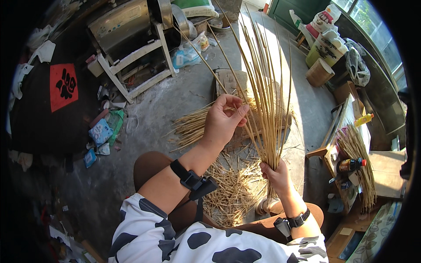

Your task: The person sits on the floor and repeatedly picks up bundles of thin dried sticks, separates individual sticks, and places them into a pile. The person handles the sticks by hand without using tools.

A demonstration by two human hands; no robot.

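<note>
My right hand [276,176] is closed around the lower end of an upright bundle of dry plant stalks [268,131], which fan out toward the top. Left of the bundle, my left hand [227,113] has its thumb and fingers at a few stalks that lean away from the rest. More stalks [192,126] lie in a heap on the floor behind my left forearm. Beyond the hands stands a low support covered with woven sacking [241,79]. Short cut straw pieces [230,194] are piled on the floor between my legs.
At the upper left stands a metal machine [123,24] on a white frame [141,59]. A table [325,153] at the right holds another stalk bundle [358,164] and a dark bottle with a red cap [350,165]. A wooden log section [319,73] and filled bags [325,49] stand at the upper right.
</note>
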